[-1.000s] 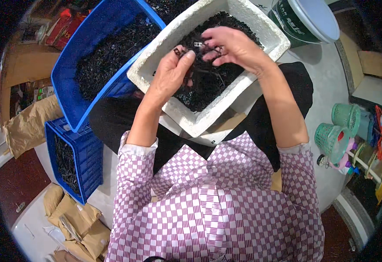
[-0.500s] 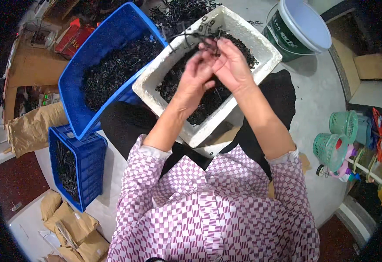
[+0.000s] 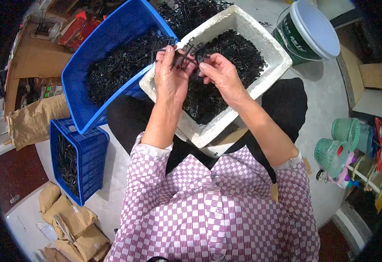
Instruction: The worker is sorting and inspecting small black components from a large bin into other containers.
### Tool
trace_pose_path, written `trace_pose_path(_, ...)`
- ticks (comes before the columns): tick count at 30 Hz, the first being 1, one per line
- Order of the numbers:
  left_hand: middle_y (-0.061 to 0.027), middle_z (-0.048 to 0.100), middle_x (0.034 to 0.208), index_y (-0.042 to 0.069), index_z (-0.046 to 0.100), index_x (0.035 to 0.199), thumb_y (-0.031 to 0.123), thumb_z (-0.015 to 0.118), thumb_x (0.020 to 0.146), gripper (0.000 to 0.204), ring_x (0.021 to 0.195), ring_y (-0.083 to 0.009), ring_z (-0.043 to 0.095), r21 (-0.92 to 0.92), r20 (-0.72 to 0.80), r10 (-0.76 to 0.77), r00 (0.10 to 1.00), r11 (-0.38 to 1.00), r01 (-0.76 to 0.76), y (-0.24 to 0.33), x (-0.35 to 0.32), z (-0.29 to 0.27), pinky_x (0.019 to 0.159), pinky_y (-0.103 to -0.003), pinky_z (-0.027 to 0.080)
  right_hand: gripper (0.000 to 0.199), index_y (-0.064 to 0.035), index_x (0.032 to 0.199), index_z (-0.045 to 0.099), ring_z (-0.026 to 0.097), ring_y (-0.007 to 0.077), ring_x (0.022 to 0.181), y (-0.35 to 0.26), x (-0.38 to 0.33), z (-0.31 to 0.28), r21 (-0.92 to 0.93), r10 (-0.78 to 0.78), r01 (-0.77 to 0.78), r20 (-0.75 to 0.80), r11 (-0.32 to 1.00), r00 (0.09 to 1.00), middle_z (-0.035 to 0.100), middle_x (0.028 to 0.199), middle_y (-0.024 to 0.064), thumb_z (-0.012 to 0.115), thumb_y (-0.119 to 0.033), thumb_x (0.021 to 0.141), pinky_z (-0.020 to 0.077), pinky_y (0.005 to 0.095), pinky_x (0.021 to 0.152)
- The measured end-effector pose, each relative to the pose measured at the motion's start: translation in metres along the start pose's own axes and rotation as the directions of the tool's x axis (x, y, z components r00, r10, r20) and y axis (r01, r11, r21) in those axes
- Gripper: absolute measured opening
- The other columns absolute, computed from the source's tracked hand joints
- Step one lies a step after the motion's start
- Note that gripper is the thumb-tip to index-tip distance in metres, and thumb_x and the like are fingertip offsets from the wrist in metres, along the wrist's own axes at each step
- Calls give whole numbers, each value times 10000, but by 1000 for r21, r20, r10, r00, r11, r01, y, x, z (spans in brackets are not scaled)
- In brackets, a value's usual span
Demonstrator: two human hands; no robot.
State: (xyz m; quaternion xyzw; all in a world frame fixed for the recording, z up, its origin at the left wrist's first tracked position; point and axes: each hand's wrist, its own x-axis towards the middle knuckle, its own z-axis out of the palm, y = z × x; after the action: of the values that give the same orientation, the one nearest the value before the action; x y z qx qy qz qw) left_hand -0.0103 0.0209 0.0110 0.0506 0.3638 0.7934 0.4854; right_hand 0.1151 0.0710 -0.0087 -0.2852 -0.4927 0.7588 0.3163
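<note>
Over a white foam box [image 3: 270,81], my left hand [image 3: 170,81] is closed round a bunch of thin black plastic pieces [image 3: 190,53], which look like small moulded parts on stalks. Close to its right, my right hand [image 3: 222,78] pinches at the right end of the same bunch with thumb and fingers. Their exact shape is partly hidden by the fingers. Beneath both hands, a heap of small black parts [image 3: 239,52] fills the bottom of the foam box, which stands between my legs.
A large blue crate [image 3: 74,89] of black stalked pieces leans at the left, above a smaller blue crate [image 3: 91,163]. More black pieces [image 3: 191,15] lie behind the foam box. A green-and-white bucket [image 3: 302,41] stands far right; green baskets [image 3: 331,155] and paper sacks [image 3: 75,222] lie farther out.
My hands have moved slightly apart; the left is more upright, and the right has turned to pinch the bunch. The black pieces have come lower, and the view has shifted a little.
</note>
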Motion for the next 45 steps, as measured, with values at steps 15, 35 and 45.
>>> trace_pose_path(15, -34, 555, 759, 103, 484, 914, 279, 558, 868, 196, 627, -164, 571, 85, 57, -266, 962, 962, 260, -7, -14, 8, 548, -292, 496, 238, -12, 881, 530, 519, 68, 615, -19, 0, 1, -535, -386, 276, -103, 799, 917, 541, 697, 27, 532, -250, 892, 421, 200, 510)
trace_pose_path(35, -17, 513, 639, 108, 472, 881, 301, 497, 899, 195, 475, -109, 492, 276, 263, -194, 945, 954, 119, -10, -23, 9, 397, -218, 406, 362, -58, 923, 521, 311, 21, 455, -31, 0, -9, 314, 189, -200, 64, 928, 980, 420, 598, -46, 441, -411, 909, 257, 162, 394)
trace_pose_path(45, -31, 514, 631, 91, 474, 851, 307, 506, 896, 223, 470, -110, 492, 431, 180, -248, 952, 890, 150, -23, -22, 5, 387, -221, 402, 208, -68, 872, 507, 323, 22, 448, -15, 8, -17, 149, 62, -41, -141, 988, 988, 394, 586, -62, 537, -273, 886, 250, 146, 392)
